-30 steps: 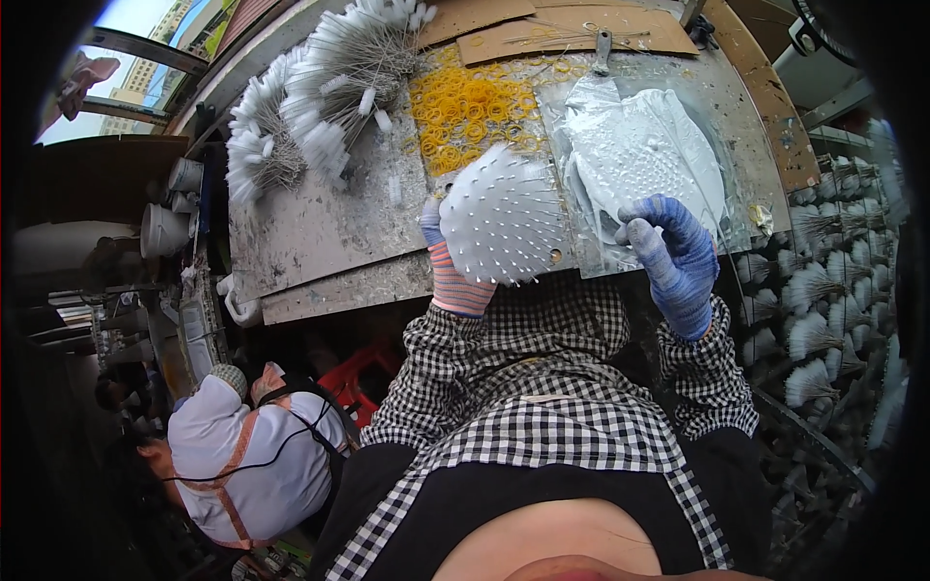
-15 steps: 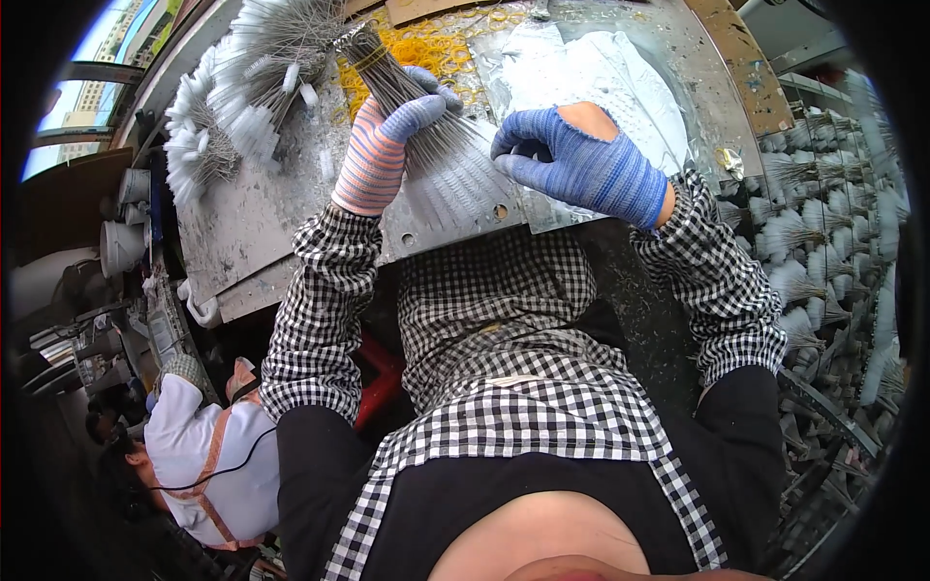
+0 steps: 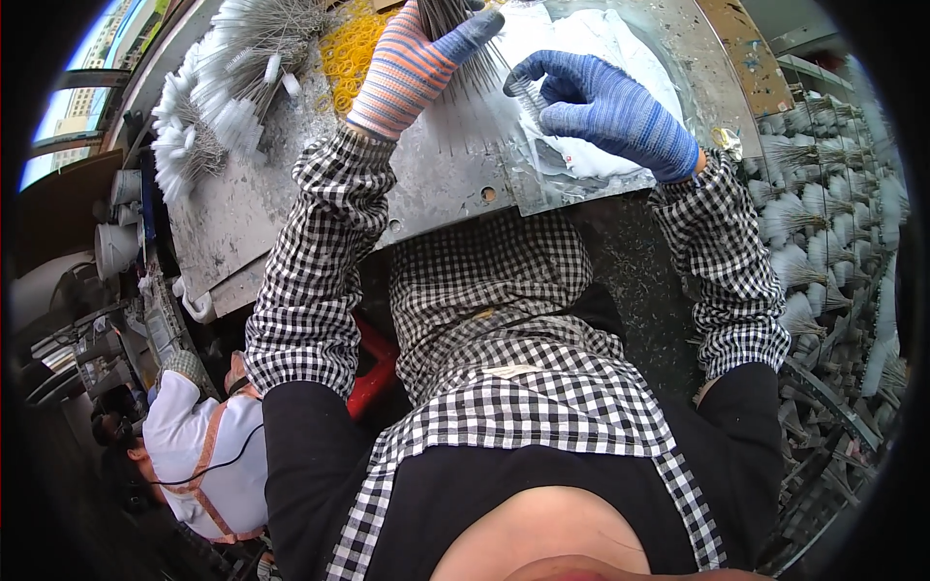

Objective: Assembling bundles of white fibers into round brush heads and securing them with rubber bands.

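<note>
My left hand (image 3: 412, 73), in a pink-and-blue striped glove, is closed around a bundle of thin wire-stemmed brushes (image 3: 473, 85). Their stems point away from me, and their pale bristle ends fan out toward the near side. To its right, my right hand (image 3: 620, 116) wears a blue knitted glove and pinches a single wire brush (image 3: 524, 95) by its bristled part, between thumb and forefinger. That brush slants up toward the bundle's edge. The far end of the bundle runs out of the picture.
White-tipped brushes lie heaped (image 3: 232, 97) on the left of the metal table (image 3: 320, 126). Yellow rubber bands (image 3: 351, 53) are behind my left hand, a crumpled white sheet (image 3: 620, 48) behind my right. Brush racks (image 3: 819, 213) stand at right; another person (image 3: 199, 445) works lower left.
My left hand has moved up and away with the bundle. My right hand has shifted slightly up and right, and a single brush now shows in its pinch.
</note>
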`<state>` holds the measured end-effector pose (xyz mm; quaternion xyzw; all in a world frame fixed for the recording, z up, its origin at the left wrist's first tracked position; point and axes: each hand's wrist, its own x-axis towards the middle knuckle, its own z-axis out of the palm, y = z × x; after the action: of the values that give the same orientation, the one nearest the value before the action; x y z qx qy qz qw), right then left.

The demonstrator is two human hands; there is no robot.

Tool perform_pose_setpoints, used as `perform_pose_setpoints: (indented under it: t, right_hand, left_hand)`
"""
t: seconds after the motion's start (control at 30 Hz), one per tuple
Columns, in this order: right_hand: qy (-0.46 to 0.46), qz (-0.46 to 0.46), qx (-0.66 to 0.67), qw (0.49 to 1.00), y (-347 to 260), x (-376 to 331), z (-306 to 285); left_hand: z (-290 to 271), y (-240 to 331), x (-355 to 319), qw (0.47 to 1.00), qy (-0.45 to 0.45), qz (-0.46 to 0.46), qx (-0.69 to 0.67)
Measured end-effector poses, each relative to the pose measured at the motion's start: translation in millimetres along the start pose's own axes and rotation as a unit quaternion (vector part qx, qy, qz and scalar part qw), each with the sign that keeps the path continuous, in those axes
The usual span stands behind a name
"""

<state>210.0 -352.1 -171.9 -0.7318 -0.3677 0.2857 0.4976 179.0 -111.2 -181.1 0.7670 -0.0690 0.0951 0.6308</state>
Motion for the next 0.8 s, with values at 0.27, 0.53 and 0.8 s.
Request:
perform_pose_setpoints:
  t: [0.27, 0.53, 0.8]
  right_hand:
    - [0.129, 0.009, -0.3, 0.945, 5, 16, 6]
    - [0.186, 0.072, -0.13, 0.971, 6, 6, -9]
    - [0.245, -0.144, -0.201, 0.937, 84, 6, -27]
  left_hand:
    - [29, 8, 28, 1.0, 0.026, 0.004, -0.012]
    - [69, 9, 52, 0.998, 0.024, 0.051, -0.026]
    - [96, 19, 52, 0.828, -0.077, 0.346, 0.434]
